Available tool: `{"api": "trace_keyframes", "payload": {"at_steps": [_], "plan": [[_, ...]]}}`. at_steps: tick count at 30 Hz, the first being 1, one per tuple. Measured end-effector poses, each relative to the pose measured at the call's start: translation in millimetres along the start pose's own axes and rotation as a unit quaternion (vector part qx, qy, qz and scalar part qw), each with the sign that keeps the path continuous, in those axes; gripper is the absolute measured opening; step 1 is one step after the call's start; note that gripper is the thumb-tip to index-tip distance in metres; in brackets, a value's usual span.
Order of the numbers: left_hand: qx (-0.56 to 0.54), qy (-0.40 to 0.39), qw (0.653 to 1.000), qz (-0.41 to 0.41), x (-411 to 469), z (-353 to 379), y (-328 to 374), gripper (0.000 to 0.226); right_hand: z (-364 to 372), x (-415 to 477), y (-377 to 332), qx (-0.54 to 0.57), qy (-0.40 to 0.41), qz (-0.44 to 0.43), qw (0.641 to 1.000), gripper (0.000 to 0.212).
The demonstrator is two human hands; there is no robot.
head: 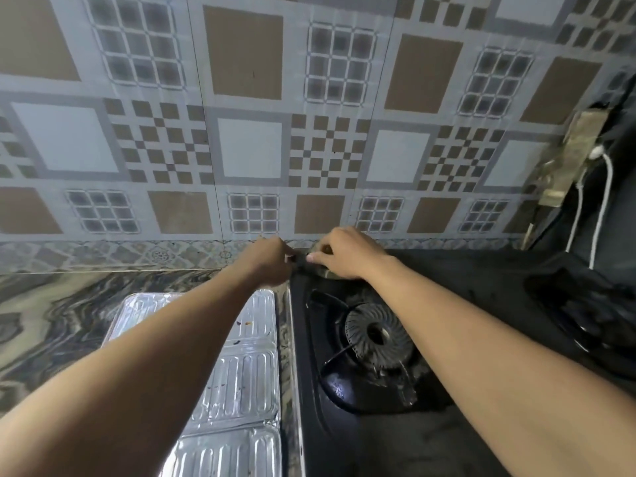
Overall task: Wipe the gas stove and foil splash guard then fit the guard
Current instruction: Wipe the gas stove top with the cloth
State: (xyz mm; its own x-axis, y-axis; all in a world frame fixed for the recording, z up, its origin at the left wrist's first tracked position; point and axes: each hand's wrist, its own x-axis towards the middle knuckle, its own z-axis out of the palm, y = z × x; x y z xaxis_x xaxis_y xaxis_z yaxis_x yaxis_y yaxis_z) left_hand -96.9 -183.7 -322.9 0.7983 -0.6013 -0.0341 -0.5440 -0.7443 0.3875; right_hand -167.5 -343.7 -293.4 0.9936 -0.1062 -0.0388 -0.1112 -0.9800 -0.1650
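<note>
Pinching small unclear object at gas stove (344, 442) back corner: left hand (272, 261), right hand (347, 253)

Shiny ribbed foil guard (241, 366); glossy black stove (344, 442)

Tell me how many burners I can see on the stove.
1: the burner sits between the forearms on the left half of the gas stove. The dark, blurred right side may hide another.
</note>
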Motion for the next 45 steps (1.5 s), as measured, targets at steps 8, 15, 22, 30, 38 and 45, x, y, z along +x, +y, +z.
{"api": "trace_keyframes", "payload": {"at_steps": [8, 15, 22, 30, 38, 45], "plan": [[0.003, 0.006, 1.0, -0.008, -2, 5, -3, 0.034, 15, 5, -1, -0.006, -0.133, -0.001, 0.991, 0.057], [0.062, -0.017, 0.998, -0.024, -2, 6, 7, 0.031, 7, 21, 15, -0.024, -0.195, 0.044, 0.98, 0.061], [0.093, -0.034, 0.994, -0.041, 1, 6, 24, 0.03, -1, 21, 56, -0.02, -0.179, 0.056, 0.982, 0.06], [0.118, -0.041, 0.99, -0.067, 14, 13, 50, 0.028, -2, 13, 105, 0.008, -0.148, 0.033, 0.988, 0.07], [0.084, -0.052, 0.99, -0.097, 41, 28, 91, 0.047, 14, -11, 136, 0.087, -0.121, -0.009, 0.989, 0.063], [0.076, -0.067, 0.99, -0.097, 58, 41, 124, 0.049, 6, -18, 174, 0.055, -0.14, 0.001, 0.989, 0.056]]}}
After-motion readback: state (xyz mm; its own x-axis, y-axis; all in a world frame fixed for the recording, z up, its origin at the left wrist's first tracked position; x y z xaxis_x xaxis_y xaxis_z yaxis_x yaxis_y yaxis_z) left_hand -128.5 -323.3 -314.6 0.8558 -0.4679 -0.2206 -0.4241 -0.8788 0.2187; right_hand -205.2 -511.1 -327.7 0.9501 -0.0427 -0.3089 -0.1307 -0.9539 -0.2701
